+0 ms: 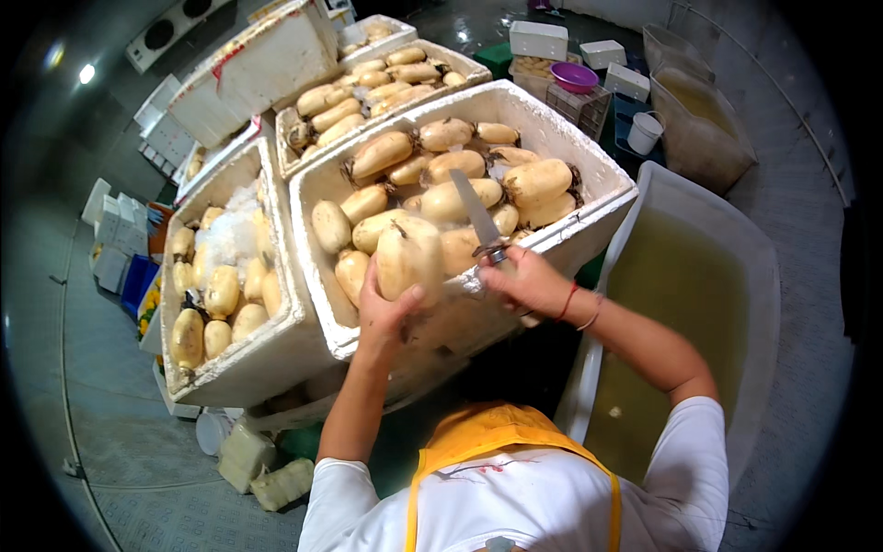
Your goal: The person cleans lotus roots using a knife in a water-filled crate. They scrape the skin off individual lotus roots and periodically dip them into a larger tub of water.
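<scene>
My left hand (390, 310) grips a pale lotus root segment (409, 257), held up over the near rim of a white foam box (324, 303). In my right hand (528, 279) is a knife, its broad steel blade (474, 207) pointing up and away over the box. Dark fibrous scraps (491, 248) cling where the blade meets the handle, and my fingers hide most of that handle. Inside the box lie many more lotus roots (459, 200), several with dark, hairy joints.
On the left stands another foam box (290, 331) with lotus roots and crushed ice (231, 228). A third box of roots (283, 138) is behind. To my right is a large white tub (762, 290) of murky water. A purple basin (574, 77) and white bucket (645, 133) sit farther back.
</scene>
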Demonstrator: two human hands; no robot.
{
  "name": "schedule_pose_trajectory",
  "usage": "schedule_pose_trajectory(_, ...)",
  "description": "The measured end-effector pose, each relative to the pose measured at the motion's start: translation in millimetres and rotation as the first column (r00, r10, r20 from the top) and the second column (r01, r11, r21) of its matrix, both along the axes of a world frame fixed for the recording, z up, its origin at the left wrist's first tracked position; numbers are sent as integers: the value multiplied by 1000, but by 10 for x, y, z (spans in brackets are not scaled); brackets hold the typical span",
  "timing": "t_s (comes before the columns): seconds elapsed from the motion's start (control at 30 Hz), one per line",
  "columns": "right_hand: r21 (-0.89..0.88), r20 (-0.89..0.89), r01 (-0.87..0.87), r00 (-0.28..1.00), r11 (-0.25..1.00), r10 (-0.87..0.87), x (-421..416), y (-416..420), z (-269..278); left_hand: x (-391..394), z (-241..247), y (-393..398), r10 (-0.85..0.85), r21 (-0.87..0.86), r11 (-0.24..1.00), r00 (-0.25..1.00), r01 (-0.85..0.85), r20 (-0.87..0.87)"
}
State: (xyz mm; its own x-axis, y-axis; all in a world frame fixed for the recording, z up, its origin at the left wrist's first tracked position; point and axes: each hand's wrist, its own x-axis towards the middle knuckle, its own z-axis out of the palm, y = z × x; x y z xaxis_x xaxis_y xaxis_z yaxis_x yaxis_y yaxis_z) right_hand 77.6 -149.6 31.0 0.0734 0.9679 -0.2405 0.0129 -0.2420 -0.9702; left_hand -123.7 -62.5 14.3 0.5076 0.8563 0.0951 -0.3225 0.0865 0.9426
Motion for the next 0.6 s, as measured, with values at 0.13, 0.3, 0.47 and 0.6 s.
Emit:
schedule_pose_trajectory(0.13, 285, -253, 125, 966, 950, -51, -318, 72, -329, 279, -153, -74, -28, -29, 999, 990, 32, 142)
schedule_pose_trajectory(0.3, 363, -211, 108, 977, 925, -31, -129, 36, -282, 243, 32, -177, -130, 65, 990, 991, 127, 43)
schedule_pose_trajectory(0.47, 425, 598, -323, 802, 845, 6, 304, 146, -1, -28, 313, 83, -290, 137, 916, 861, 376, -418)
schedule_pose_trajectory(0.6, 286, 818, -528, 569, 799, 83, 374, 304, 243, 89, 550, 180, -167, 257, 828, 657, 499, -735)
